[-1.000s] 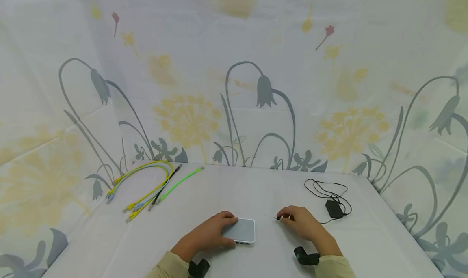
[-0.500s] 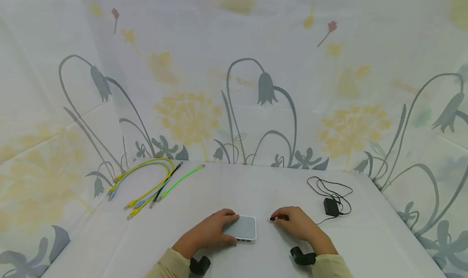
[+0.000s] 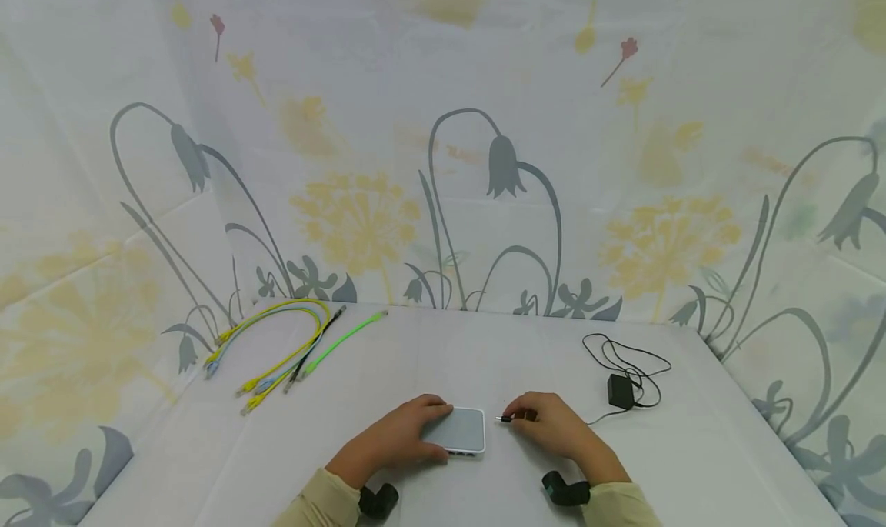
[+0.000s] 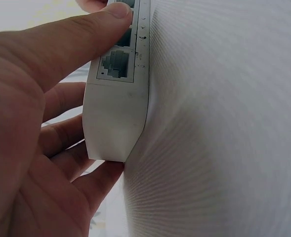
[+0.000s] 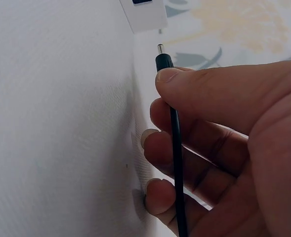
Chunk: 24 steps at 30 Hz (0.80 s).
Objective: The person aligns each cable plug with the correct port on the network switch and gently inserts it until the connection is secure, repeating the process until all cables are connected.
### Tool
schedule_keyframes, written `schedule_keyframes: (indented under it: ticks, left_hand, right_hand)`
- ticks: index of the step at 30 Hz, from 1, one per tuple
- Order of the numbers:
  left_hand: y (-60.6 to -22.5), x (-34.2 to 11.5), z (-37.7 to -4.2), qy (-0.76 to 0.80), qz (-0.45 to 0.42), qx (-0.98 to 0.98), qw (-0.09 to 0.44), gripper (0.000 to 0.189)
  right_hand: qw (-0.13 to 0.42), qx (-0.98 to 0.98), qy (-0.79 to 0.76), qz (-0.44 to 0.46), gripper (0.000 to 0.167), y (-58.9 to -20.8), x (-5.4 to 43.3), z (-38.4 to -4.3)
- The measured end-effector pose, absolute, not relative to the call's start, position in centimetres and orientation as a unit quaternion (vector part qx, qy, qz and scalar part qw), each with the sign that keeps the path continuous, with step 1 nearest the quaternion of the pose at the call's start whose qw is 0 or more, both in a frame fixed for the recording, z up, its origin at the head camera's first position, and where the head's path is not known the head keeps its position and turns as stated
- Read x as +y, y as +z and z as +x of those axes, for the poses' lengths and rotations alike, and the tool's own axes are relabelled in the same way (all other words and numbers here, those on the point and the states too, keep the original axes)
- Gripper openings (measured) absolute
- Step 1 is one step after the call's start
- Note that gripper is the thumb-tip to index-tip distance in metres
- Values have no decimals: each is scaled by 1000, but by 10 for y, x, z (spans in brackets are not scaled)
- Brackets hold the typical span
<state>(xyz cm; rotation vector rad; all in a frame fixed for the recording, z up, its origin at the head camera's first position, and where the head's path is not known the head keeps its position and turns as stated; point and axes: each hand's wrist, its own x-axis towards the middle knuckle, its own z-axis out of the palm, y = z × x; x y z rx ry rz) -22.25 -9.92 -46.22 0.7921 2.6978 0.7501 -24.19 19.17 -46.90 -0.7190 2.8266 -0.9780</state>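
Note:
My left hand [image 3: 398, 444] grips the left side of a small white network switch [image 3: 465, 428] with a grey top, lying on the table. In the left wrist view the thumb lies over a row of Ethernet ports [image 4: 116, 64], and the other fingers reach round the opposite side. My right hand [image 3: 554, 428] pinches a black DC power plug [image 5: 163, 60] between thumb and forefinger, its metal barrel pointing at the switch's right side. A small gap separates plug tip and switch. The plug's cord [image 5: 176, 148] runs down past the curled fingers.
A black power adapter [image 3: 621, 391] with a loosely looped cord [image 3: 626, 350] lies at the right. At the back left, several yellow, blue and black network cables [image 3: 277, 381] lie together beside a green cable [image 3: 339, 346]. A floral cloth [image 3: 457, 227] hangs behind the white table.
My right hand has moved left with the plug, closer to the switch, and the adapter has been drawn slightly left. The left hand still holds the switch in place.

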Motion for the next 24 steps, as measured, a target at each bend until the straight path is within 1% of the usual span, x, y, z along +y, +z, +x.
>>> schedule_keyframes:
  ticks: [10, 24]
  left_hand:
    - [-462, -100, -224, 253, 271, 920, 127, 74]
    - [-462, -100, -224, 254, 274, 920, 121, 74]
  right_hand:
    - [43, 918, -308, -248, 13, -472, 188, -243]
    - [59, 916, -305, -252, 13, -468, 181, -238]
